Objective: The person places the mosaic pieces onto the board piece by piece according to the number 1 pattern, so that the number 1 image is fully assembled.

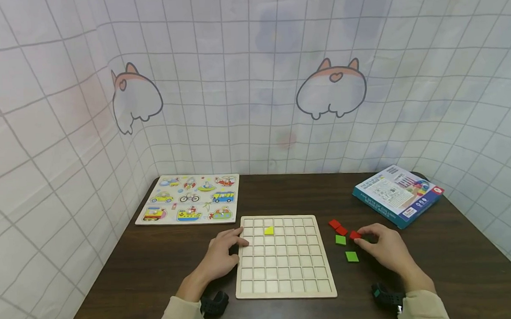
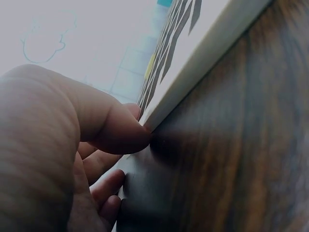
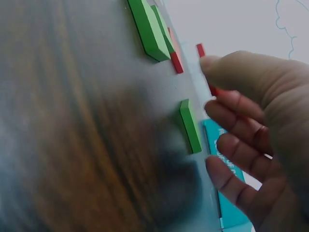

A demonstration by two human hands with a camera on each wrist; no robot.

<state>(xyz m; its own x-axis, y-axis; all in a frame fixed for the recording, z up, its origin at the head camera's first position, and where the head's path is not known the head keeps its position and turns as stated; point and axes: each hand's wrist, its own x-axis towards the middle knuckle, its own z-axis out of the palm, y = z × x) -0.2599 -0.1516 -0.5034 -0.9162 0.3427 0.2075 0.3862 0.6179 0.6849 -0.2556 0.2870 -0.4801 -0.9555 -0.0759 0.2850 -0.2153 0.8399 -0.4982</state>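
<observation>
Closest to where I'm standing, a cream sleeve and a black wrist strap lead to the person's left hand, its fingers relaxed and apart, thumb and fingertips touching the left edge of a pale wooden board marked with a grid of squares. The right hand pinches a small flat red tile between thumb and fingers, just off the board's right side. Around it on the dark wood-grain table lie two green square tiles, a third green tile partly hidden by the hand, and two more red tiles touching each other. A little yellow piece sits on the grid, near its far edge. Farther back, a white board printed with colourful vehicles lies on the left, and a blue-and-white cardboard box on the right. Behind everything hangs a white checked cloth with outlined animal figures.
</observation>
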